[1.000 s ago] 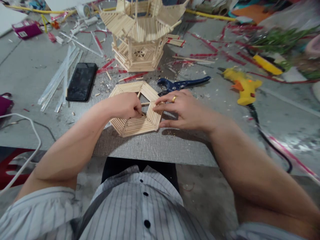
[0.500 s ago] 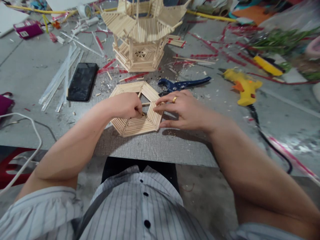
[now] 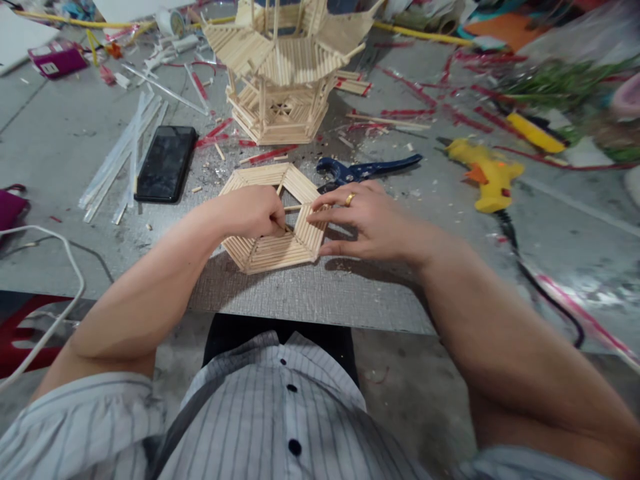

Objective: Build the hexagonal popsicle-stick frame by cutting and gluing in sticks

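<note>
A flat hexagonal frame of thin wooden sticks lies near the table's front edge, with gaps around its middle. My left hand reaches over its left side, fingers curled in a pinch at the centre. Whatever the fingertips hold is hidden. A thin stick spans the inner opening beside them. My right hand, with a gold ring, rests its outstretched fingers on the frame's right panel. Its thumb touches close to the lower right corner. Blue-handled pliers lie just behind my right hand.
Behind the frame stands a pagoda-like model of wooden sticks. A black phone and clear glue sticks lie left. On the right are a yellow glue gun with a black cord and a yellow-handled cutter. Red scraps litter the table.
</note>
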`<state>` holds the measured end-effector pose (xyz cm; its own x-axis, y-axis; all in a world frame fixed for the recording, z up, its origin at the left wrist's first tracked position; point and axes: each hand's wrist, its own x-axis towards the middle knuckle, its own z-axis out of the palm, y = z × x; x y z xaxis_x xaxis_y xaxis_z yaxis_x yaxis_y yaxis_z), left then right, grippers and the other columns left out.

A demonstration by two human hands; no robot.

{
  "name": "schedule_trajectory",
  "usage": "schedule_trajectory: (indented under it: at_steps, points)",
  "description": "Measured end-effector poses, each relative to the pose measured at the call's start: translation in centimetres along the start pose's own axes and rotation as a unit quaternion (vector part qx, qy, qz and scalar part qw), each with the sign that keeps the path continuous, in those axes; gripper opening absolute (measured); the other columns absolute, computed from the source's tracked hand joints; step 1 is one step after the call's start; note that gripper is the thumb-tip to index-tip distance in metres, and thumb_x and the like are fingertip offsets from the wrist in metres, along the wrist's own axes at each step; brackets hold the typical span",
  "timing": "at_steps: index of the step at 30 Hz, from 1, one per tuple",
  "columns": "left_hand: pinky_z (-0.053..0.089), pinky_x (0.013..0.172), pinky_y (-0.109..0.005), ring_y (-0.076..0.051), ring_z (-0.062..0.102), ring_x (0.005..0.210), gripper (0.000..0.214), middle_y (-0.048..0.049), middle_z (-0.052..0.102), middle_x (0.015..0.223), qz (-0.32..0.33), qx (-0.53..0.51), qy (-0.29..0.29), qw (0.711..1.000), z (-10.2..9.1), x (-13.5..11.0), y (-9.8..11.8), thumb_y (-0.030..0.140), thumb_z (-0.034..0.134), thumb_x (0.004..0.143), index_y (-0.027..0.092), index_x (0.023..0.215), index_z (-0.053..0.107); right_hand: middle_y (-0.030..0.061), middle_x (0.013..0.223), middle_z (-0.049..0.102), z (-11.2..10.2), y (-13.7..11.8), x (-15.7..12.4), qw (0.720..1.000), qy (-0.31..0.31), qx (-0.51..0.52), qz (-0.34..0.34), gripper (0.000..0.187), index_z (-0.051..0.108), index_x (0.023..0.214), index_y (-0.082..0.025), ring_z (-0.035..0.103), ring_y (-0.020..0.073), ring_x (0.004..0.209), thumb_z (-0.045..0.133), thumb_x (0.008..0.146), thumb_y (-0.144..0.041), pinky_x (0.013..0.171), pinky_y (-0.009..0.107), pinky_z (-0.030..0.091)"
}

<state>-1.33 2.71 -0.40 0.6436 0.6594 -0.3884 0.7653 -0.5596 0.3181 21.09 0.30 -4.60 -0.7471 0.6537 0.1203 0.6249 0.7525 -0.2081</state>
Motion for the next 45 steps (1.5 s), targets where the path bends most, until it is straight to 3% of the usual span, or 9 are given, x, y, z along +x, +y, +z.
schedule_trajectory:
  at_steps: [7,12,21,31,39,45]
  points:
    - [0.031,0.063,-0.024,-0.009,0.054,0.062,0.023,-0.0004,0.071,0.075,-0.006,-0.003,-0.006,1.0,-0.07,-0.05,0.12,0.023,0.056,0.075,0.017,0.085,0.076,0.0087,0.124,0.061,-0.04,-0.07,-0.04,1.0,0.0,-0.001,0.002,0.052,0.066,0.111,-0.025,0.052,0.0291,0.113,0.045,0.084,-0.065,0.09,0.045,0.034]
    - [0.032,0.064,-0.024,-0.01,0.054,0.063,0.022,-0.0001,0.071,0.074,-0.003,-0.009,-0.005,1.0,-0.11,-0.08,0.14,0.024,0.057,0.074,0.018,0.083,0.076,0.0055,0.126,0.06,-0.18,-0.15,-0.01,1.0,-0.013,0.002,0.006,0.047,0.066,0.111,-0.032,0.052,0.0288,0.114,0.047,0.083,-0.065,0.09,0.046,0.035]
    - [0.032,0.064,-0.024,-0.01,0.054,0.063,0.024,-0.0004,0.072,0.074,-0.002,-0.001,-0.002,1.0,0.01,-0.05,0.06,0.025,0.055,0.074,0.018,0.084,0.076,0.0092,0.125,0.06,-0.17,-0.14,-0.07,1.0,-0.005,-0.005,-0.003,0.053,0.066,0.113,-0.025,0.052,0.0291,0.114,0.044,0.085,-0.065,0.09,0.046,0.035]
    - [0.032,0.063,-0.024,-0.009,0.053,0.062,0.022,-0.0006,0.072,0.076,-0.002,0.001,0.001,1.0,-0.03,-0.08,0.09,0.025,0.057,0.074,0.018,0.083,0.076,0.0096,0.124,0.061,-0.11,-0.08,0.05,1.0,-0.009,-0.006,0.004,0.051,0.066,0.113,-0.026,0.053,0.0299,0.113,0.048,0.083,-0.063,0.091,0.047,0.035]
    - [0.033,0.066,-0.024,-0.01,0.055,0.066,0.026,-0.0005,0.072,0.077,0.0,-0.022,0.01,1.0,0.44,-0.17,-0.38,0.03,0.056,0.076,0.019,0.087,0.076,0.0051,0.126,0.06,-0.14,-0.08,0.03,1.0,-0.014,0.011,0.009,0.043,0.066,0.112,-0.034,0.052,0.0301,0.115,0.051,0.082,-0.061,0.091,0.049,0.036]
    - [0.036,0.067,-0.022,-0.009,0.057,0.069,0.025,-0.0001,0.072,0.079,0.013,-0.062,0.061,0.996,0.5,-0.4,-0.41,0.03,0.056,0.077,0.018,0.087,0.075,0.0081,0.119,0.064,0.25,0.23,0.08,0.999,0.036,0.023,0.008,0.045,0.067,0.109,-0.025,0.056,0.0274,0.109,0.046,0.086,-0.057,0.092,0.046,0.038]
